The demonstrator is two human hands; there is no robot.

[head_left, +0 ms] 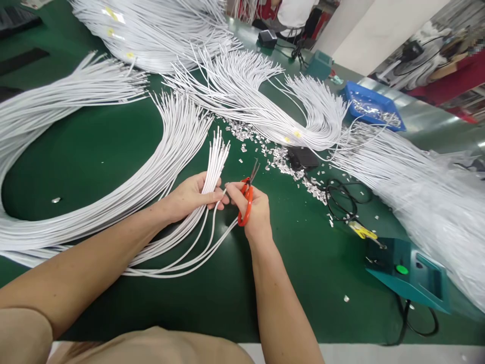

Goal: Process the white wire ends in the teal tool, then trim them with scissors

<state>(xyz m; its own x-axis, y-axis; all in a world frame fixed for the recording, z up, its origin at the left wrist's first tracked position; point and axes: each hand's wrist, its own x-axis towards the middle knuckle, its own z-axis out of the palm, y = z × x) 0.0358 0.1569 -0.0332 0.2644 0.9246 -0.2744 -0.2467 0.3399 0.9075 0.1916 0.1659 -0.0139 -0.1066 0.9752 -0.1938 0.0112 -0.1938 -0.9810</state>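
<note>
My left hand point(199, 194) is closed round a small bunch of white cables point(215, 164), whose ends stick up above the thumb. In my right hand point(252, 205) sits a pair of scissors point(248, 205) with red handles, its thin blades pointing away from me. The right thumb and forefinger also pinch near the end of a single white cable, close to the left fingertips. A few loose cables curve below both hands. Left of the bunch lies a thick bundle of white cables point(140, 187), bent in a wide curve.
More cable bundles point(261, 108) lie across the green table point(303, 283). Small shiny metal scraps point(282, 159) are strewn around a black box point(303, 157). At the right are a teal device point(409, 273) and plastic-covered cables; farther back, a blue tray point(373, 106) and other people.
</note>
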